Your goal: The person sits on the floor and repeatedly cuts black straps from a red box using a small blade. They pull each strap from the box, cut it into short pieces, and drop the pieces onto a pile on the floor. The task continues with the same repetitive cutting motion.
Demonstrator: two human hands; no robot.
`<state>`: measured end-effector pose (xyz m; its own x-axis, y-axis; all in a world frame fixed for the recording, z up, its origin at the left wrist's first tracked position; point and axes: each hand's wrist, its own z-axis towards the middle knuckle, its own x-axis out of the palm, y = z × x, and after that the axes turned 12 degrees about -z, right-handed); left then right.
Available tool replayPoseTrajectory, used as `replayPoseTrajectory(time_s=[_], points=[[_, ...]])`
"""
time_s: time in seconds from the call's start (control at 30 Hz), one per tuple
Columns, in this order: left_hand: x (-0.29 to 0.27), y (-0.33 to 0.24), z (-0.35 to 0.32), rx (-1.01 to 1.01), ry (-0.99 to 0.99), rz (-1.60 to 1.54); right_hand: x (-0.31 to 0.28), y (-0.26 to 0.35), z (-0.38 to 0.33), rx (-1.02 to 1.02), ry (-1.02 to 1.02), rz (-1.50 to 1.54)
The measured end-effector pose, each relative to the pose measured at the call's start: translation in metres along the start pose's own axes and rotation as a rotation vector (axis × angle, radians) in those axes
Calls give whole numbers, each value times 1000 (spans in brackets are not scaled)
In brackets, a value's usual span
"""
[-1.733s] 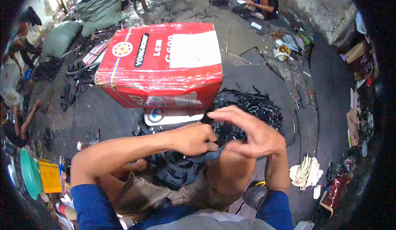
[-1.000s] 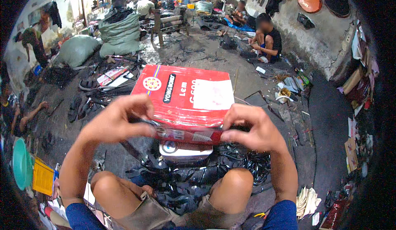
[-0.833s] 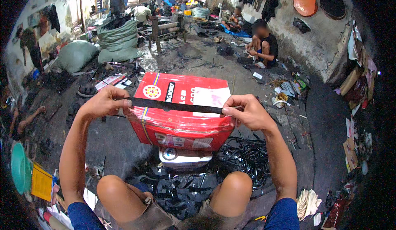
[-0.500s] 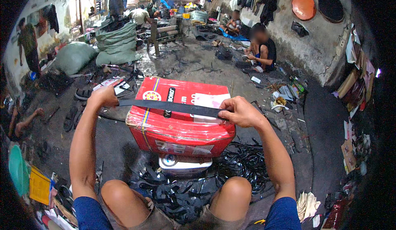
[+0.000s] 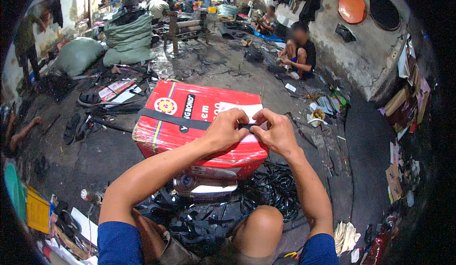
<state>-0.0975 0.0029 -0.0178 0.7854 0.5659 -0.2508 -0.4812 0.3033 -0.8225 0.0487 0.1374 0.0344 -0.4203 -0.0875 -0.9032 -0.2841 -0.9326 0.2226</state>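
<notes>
A black flat strap [image 5: 178, 119] lies across the top of a red cardboard box [image 5: 190, 147] in front of me. Its left part rests on the box and reaches over the left edge. Close together at the strap's right end, my left hand [image 5: 227, 129] and my right hand [image 5: 275, 131] both pinch it between thumb and fingers. The short piece between the fingertips looks bunched or folded, though the fingers partly hide it. Under the hands, white paper [image 5: 247, 112] covers the right side of the box top. Below the box stands a white container [image 5: 209, 187].
Black strip scraps [image 5: 273, 184] heap beside and below the box. Sandals [image 5: 72, 127] and papers [image 5: 118, 91] lie to its left. Large green sacks [image 5: 126, 37] stand farther back. A person [image 5: 300, 53] sits on the floor near the right wall; another [image 5: 27, 46] stands at far left.
My left hand has moved from the strap's left end to the right, beside my right hand. The strap, earlier held stretched across the box, now lies on its top at the left.
</notes>
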Motion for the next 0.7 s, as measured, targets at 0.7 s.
replayPoseTrajectory(time_s=[0.7], points=[[-1, 13, 4, -21, 17, -55, -2, -20, -8, -180, -50, 49]])
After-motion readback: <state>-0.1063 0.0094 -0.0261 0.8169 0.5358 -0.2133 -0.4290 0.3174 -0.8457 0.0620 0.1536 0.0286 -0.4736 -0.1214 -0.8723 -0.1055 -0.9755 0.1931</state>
